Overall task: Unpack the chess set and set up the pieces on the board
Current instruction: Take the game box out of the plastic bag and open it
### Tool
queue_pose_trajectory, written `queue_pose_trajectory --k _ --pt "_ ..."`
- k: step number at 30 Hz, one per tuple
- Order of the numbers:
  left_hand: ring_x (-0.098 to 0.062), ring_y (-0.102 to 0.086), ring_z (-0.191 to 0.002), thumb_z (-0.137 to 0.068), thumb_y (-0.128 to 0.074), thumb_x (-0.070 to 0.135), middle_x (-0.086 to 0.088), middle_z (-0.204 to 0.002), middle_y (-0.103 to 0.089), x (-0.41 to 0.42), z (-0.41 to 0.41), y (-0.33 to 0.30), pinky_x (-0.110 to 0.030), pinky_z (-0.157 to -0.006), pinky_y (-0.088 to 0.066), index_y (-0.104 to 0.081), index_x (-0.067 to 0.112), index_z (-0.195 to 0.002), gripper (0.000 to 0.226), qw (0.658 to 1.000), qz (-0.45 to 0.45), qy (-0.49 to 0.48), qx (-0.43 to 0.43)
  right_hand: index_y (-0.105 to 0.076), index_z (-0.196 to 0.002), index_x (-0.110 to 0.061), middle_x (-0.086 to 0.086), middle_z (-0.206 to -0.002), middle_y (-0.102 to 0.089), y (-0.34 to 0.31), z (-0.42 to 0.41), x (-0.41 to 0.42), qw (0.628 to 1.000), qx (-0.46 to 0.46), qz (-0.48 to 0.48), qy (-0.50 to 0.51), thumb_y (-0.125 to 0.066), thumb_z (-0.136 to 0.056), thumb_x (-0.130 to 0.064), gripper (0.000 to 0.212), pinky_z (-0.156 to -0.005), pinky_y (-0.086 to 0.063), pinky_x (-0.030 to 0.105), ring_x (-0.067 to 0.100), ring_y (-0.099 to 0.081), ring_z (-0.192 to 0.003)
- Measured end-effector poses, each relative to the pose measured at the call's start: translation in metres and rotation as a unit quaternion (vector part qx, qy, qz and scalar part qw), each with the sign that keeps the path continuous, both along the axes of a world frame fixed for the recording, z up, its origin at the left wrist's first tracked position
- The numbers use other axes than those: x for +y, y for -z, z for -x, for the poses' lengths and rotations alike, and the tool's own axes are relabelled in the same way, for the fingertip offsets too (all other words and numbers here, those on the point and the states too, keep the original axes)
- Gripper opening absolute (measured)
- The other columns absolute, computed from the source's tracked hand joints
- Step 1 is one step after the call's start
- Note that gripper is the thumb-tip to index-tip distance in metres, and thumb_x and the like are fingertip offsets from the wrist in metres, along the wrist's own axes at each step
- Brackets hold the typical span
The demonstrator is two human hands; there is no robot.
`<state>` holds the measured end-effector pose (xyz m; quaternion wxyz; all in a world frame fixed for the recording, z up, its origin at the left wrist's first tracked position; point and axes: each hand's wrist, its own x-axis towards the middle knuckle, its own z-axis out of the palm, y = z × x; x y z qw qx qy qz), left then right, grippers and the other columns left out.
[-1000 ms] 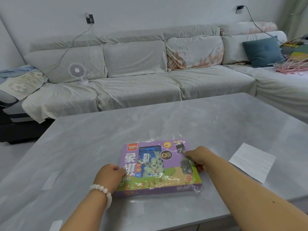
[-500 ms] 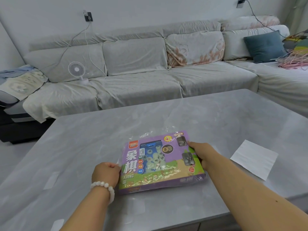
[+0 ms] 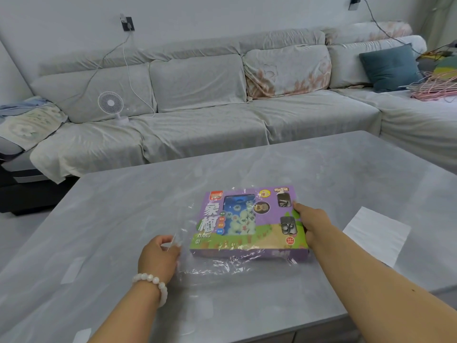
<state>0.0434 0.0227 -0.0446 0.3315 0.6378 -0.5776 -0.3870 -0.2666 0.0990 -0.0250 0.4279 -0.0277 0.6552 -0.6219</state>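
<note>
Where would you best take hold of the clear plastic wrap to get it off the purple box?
Probably the loose flap of clear plastic wrap at the purple box's left end, from the left: it stands free there, where the left hand pinches it; the right hand steadies the box.

Both forearms reach forward over the desk (image 3: 123,206), bare to the elbow. The left hand (image 3: 158,256), a pale bead bracelet (image 3: 152,283) at its wrist, sits left of the chess box (image 3: 249,219), fingers curled and pinching the clear wrapping (image 3: 188,243). The right hand (image 3: 310,222) grips the box's right edge, thumb on top.
</note>
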Motion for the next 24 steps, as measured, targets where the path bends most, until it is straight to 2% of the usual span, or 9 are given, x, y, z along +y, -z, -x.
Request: queue_pose_trajectory --k 5,8,12,13,16,19,21,23,24 --pt "-0.024 -0.063 -0.057 -0.087 -0.062 0.022 -0.008 -0.075 -0.068 0.0 0.0 0.004 -0.035 -0.066 -0.052 -0.06 0.019 -0.096 0.01 1.0 0.013 -0.006 0.002 -0.055 -0.101 -0.001 0.015 -0.083 -0.064 0.002 0.011 -0.003 0.997 -0.013 0.016 0.071 -0.066 -0.087 -0.021 0.027 -0.061 -0.055 0.048 0.028 -0.061 -0.06" --pt "-0.024 -0.062 -0.057 -0.087 -0.061 0.021 -0.009 -0.077 -0.067 -0.001 0.002 0.008 -0.035 -0.063 -0.052 -0.059 0.018 -0.098 0.011 1.0 0.014 0.001 0.008 -0.054 -0.096 -0.005 0.01 -0.078 -0.061 0.003 0.016 -0.004 0.994 -0.015 0.013 0.107 -0.064 -0.087 -0.025 0.023 -0.054 -0.054 0.042 0.026 -0.059 -0.057" --pt "-0.022 -0.058 -0.051 -0.088 -0.06 0.02 -0.01 -0.07 -0.066 -0.002 0.002 0.012 -0.03 -0.056 -0.046 -0.059 0.018 -0.096 0.008 1.0 0.02 0.009 0.015 -0.051 -0.103 -0.01 0.009 -0.081 -0.059 0.005 0.018 -0.006 0.989 -0.03 0.028 0.142 -0.064 -0.088 -0.026 0.025 -0.041 -0.052 0.038 0.023 -0.058 -0.056" --pt "-0.023 -0.058 -0.052 -0.088 -0.06 0.02 -0.01 -0.068 -0.066 -0.002 0.002 0.013 -0.03 -0.056 -0.047 -0.059 0.018 -0.095 0.007 1.0 0.021 0.009 0.017 -0.052 -0.107 -0.01 0.011 -0.086 -0.061 0.005 0.017 -0.008 0.988 -0.034 0.034 0.144 -0.064 -0.089 -0.025 0.027 -0.045 -0.054 0.04 0.023 -0.058 -0.057" --pt "-0.024 -0.059 -0.055 -0.088 -0.06 0.02 -0.009 -0.07 -0.067 -0.003 0.0 0.016 -0.031 -0.057 -0.048 -0.06 0.018 -0.095 0.007 1.0 0.023 0.008 0.018 -0.052 -0.116 -0.006 0.016 -0.099 -0.063 0.005 0.01 -0.015 0.99 -0.047 0.038 0.13 -0.065 -0.088 -0.027 0.038 -0.074 -0.055 0.052 0.029 -0.062 -0.066" --pt "-0.024 -0.058 -0.054 -0.088 -0.06 0.021 -0.01 -0.067 -0.066 -0.005 -0.001 0.018 -0.032 -0.056 -0.049 -0.061 0.017 -0.092 0.006 0.999 0.024 0.007 0.025 -0.054 -0.102 -0.004 0.019 -0.105 -0.065 0.006 0.0 -0.024 0.993 -0.046 0.043 0.095 -0.064 -0.089 -0.026 0.027 -0.084 -0.052 0.055 0.032 -0.063 -0.073" --pt "-0.023 -0.058 -0.054 -0.088 -0.06 0.023 -0.01 -0.068 -0.066 -0.006 -0.003 0.019 -0.031 -0.055 -0.048 -0.061 0.018 -0.091 0.006 0.999 0.023 0.004 0.025 -0.056 -0.105 -0.002 0.017 -0.096 -0.067 0.004 -0.008 -0.03 0.995 -0.046 0.055 0.073 -0.059 -0.092 -0.02 0.021 -0.08 -0.053 0.052 0.027 -0.062 -0.065" --pt "-0.023 -0.059 -0.055 -0.087 -0.061 0.025 -0.009 -0.071 -0.066 -0.007 -0.004 0.02 -0.031 -0.055 -0.049 -0.061 0.018 -0.093 0.009 0.999 0.021 0.003 0.027 -0.059 -0.108 -0.005 0.012 -0.077 -0.07 -0.001 -0.016 -0.036 0.996 -0.046 0.056 0.047 -0.054 -0.094 -0.014 0.018 -0.064 -0.058 0.044 0.023 -0.064 -0.055" --pt "-0.023 -0.059 -0.056 -0.087 -0.062 0.025 -0.009 -0.073 -0.067 -0.008 -0.004 0.021 -0.032 -0.056 -0.05 -0.062 0.018 -0.094 0.01 0.999 0.02 0.002 0.028 -0.06 -0.101 -0.008 0.008 -0.066 -0.069 -0.004 -0.019 -0.037 0.998 -0.042 0.045 0.025 -0.052 -0.094 -0.015 0.012 -0.054 -0.058 0.038 0.021 -0.063 -0.05"
